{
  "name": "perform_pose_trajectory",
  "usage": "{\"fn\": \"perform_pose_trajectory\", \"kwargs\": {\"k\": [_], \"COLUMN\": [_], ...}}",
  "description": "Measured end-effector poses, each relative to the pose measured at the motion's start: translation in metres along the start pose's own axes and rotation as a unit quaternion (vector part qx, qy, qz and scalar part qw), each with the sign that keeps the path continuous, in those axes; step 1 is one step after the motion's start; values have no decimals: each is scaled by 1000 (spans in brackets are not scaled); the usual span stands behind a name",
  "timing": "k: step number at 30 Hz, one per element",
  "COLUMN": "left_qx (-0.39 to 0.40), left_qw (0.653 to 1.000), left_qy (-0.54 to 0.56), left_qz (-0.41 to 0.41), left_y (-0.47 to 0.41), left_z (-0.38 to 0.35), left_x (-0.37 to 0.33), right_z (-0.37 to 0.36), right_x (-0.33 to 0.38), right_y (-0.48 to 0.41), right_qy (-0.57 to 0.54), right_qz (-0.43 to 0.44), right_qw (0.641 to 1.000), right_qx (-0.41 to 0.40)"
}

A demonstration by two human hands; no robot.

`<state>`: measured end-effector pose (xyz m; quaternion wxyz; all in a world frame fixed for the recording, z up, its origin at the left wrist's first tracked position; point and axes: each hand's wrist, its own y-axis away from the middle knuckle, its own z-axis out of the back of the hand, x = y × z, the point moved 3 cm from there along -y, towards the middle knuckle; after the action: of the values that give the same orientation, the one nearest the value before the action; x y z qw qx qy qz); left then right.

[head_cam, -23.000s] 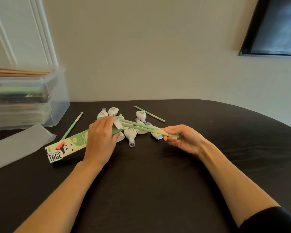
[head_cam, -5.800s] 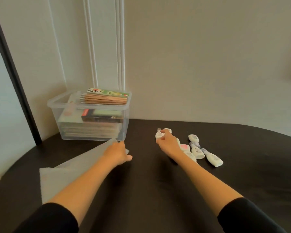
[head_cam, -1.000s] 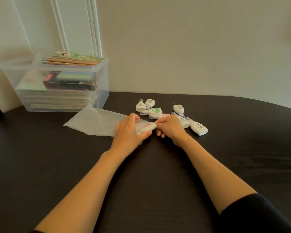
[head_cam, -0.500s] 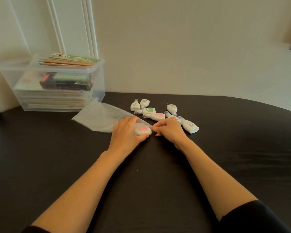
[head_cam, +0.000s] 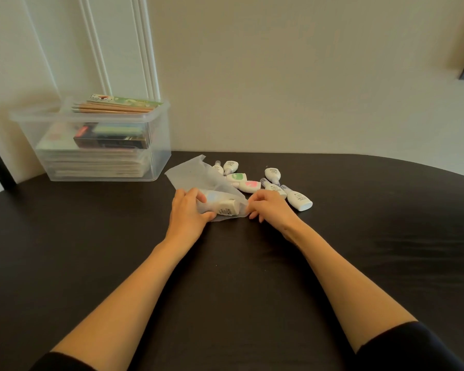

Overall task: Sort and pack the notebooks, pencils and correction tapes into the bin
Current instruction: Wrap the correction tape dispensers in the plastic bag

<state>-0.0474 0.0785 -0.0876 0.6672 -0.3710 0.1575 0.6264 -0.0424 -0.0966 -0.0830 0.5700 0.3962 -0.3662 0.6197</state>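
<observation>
Bagging the correction tapes, the step before they go into the bin.

Nearest, both forearms reach across the dark desk [head_cam: 225, 303]. The left hand [head_cam: 189, 214] curls round a translucent pouch [head_cam: 190, 172] with one correction tape [head_cam: 221, 206] already inside, and the right hand [head_cam: 272, 210] pinches the pouch's open edge. The next move likely calls for keeping that limp mouth open while a hand fetches one of the loose tapes [head_cam: 249, 186] lying just beyond. Farther left, against the pale panelled wall [head_cam: 279, 76], the clear bin [head_cam: 160, 156] holds stacked notebooks [head_cam: 91, 164], with pencils [head_cam: 110, 109] lying across its top.
</observation>
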Motion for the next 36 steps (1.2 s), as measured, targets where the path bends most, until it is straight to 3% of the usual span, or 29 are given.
{"fn": "perform_pose_trajectory", "kwargs": {"k": [4,7,12,15,21,28,33,36], "left_qx": [-6,-6,-27,-19,52,-36,-59,-19], "left_qw": [1000,1000,999,999,994,980,973,991], "left_qy": [-1,8,32,20,-26,-136,-187,-125], "left_qz": [-3,-3,-17,-34,-91,-143,-118,-42], "left_y": [1,-1,-1,-1,-2,-5,-10,-14], "left_z": [1,1,7,6,-6,-6,-9,-9], "left_x": [-1,-3,-5,-6,-8,-15,-14,-6], "right_z": [-9,-11,-11,-12,-10,-8,-7,-4], "right_x": [3,5,4,3,-2,-1,-5,-8], "right_y": [3,4,3,2,0,2,-2,-4], "right_qy": [86,174,232,240,78,83,112,93], "right_qz": [72,152,205,190,87,83,82,62], "right_qw": [994,972,946,946,990,992,989,989], "right_qx": [16,-38,-97,-110,-75,-44,-49,-94]}}
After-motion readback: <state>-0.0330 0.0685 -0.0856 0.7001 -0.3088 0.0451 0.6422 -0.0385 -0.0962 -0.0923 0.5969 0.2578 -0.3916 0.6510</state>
